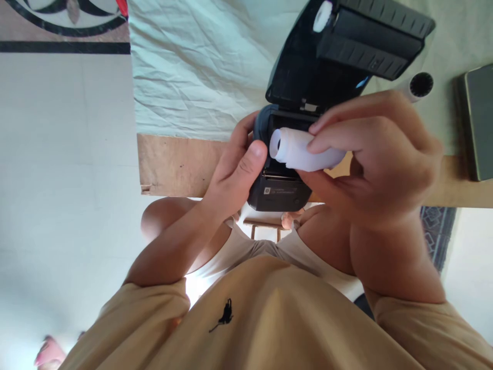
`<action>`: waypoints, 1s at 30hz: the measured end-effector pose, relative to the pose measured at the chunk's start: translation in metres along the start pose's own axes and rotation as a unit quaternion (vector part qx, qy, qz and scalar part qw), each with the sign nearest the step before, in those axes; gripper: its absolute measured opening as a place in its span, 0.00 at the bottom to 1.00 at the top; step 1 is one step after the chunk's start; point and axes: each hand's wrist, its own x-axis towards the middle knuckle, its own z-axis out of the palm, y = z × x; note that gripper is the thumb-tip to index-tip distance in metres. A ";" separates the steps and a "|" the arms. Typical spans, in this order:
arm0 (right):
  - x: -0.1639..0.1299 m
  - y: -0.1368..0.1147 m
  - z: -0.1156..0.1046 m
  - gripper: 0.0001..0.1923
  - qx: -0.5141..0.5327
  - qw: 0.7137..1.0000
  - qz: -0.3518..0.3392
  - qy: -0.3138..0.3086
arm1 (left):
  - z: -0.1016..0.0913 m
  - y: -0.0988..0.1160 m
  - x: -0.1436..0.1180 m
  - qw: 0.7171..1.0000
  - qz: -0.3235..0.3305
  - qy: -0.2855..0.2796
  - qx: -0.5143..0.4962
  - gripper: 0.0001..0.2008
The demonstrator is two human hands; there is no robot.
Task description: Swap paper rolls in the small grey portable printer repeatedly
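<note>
Head view, looking steeply down past the person's chest. The right hand (370, 159) grasps a white paper roll (304, 150) between the fingertips above and the thumb beneath, holding it level with its hollow core end turned to the left. The roll sits directly over the open compartment of a small black printer (279, 192), at the near edge of the table; whether it already touches the compartment floor cannot be told. The left hand (239, 169) is wrapped around the printer's left side, thumb pressed against its upper edge just beside the roll's end, steadying the body. The printer's hinged lid (346, 46) stands thrown back toward the far side, its white roller end visible at the top. A pale, creased cloth (200, 67) covers the table, with a bare brown table edge (173, 164) showing at its near border. On the far right, a second white roll (419, 85) lies on the cloth, its dark core facing the camera, and a grey flat box (477, 118) rests just beyond it at the frame's right margin. The person wears a tan shirt (269, 318).
</note>
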 end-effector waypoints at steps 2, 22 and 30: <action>0.000 0.001 0.000 0.15 0.000 1.000 -0.007 -0.005 | 0.001 0.003 -0.001 1.000 0.013 -0.004 0.005 0.29; -0.001 0.000 0.003 0.15 0.056 0.998 0.020 -0.021 | 0.001 0.012 -0.001 0.997 -0.006 0.010 0.078 0.23; -0.002 -0.003 0.014 0.12 0.053 0.998 0.039 0.005 | 0.000 0.012 -0.003 0.995 0.017 -0.016 0.097 0.24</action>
